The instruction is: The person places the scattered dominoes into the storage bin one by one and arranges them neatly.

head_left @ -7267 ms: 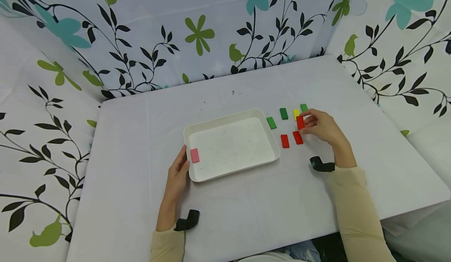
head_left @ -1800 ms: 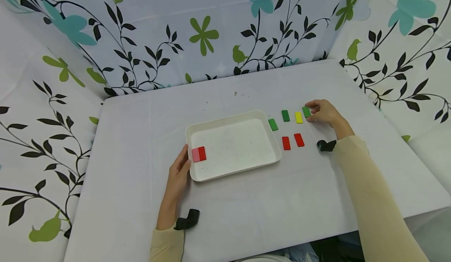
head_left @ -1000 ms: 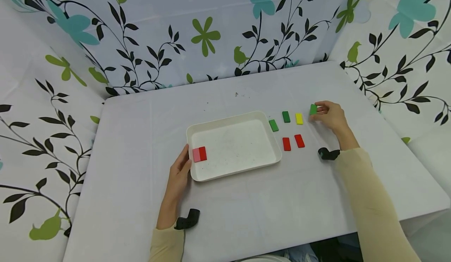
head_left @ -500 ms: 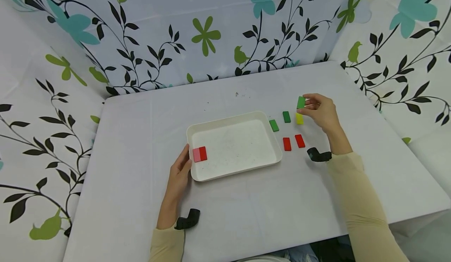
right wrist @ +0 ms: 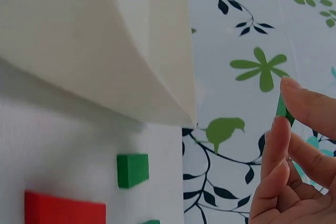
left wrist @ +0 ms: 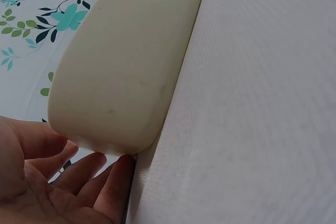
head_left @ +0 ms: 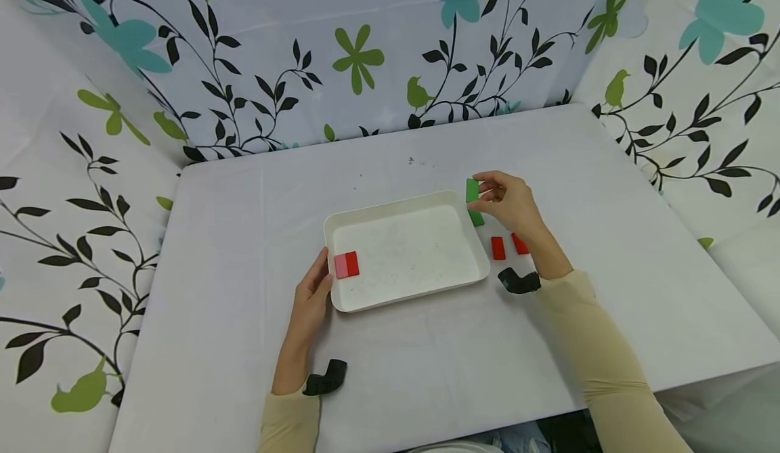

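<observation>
My right hand (head_left: pixel 512 202) pinches a green block (head_left: pixel 472 190) between thumb and fingertips, above the table just off the right end of the white tray (head_left: pixel 414 246). A sliver of that block shows in the right wrist view. Below it, another green block (head_left: pixel 477 219) lies beside the tray, partly covered. My left hand (head_left: pixel 309 304) touches the tray's left end with relaxed fingers; in the left wrist view its fingertips (left wrist: pixel 123 166) meet the end wall. Inside the tray, at the left, a pink block (head_left: pixel 341 267) and a red block (head_left: pixel 353 263) lie side by side, touching.
Two red blocks (head_left: pixel 498 248) lie on the table right of the tray, one partly behind my right wrist. The hand hides the spot where a yellow and a dark green block lay. Patterned cloth (head_left: pixel 274 53) hangs behind the white table (head_left: pixel 219 290).
A red block came to rest beside the pink one in the tray. My right hand then picked up the far green block and carried it left towards the tray. The left hand stayed put.
</observation>
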`<state>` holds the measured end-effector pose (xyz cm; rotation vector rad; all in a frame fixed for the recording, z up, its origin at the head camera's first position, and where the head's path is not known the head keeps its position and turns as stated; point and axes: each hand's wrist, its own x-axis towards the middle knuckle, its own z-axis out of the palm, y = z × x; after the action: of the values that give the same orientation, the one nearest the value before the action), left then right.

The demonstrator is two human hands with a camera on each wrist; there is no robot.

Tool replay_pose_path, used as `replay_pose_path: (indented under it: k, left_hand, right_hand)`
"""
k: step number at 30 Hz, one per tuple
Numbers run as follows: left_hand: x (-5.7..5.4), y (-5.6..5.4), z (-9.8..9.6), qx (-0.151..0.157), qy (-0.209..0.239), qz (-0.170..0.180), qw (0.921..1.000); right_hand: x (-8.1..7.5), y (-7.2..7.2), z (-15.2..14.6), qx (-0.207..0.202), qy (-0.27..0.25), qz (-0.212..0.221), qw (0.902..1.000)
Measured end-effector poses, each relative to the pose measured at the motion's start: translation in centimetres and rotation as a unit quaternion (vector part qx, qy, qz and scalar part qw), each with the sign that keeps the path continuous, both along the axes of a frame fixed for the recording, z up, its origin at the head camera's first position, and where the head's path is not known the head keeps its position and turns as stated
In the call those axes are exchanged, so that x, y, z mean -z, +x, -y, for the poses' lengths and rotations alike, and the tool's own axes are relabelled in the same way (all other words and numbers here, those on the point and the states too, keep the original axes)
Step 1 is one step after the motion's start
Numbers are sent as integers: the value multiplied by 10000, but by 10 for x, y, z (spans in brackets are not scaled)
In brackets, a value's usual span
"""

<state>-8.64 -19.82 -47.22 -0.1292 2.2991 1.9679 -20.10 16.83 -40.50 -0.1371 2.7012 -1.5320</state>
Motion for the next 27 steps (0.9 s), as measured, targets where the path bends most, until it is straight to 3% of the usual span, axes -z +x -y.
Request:
replay_pose_path:
  k: [16, 27]
  left_hand:
    - [0, -1, 0, 33, -143, -161, 9998]
    - [0, 0, 1, -5, -98, -79, 9999]
  right_hand:
    - [20, 10, 86, -934, 49, 49, 9956]
    - [33, 26, 142, -1187, 116, 264, 9925]
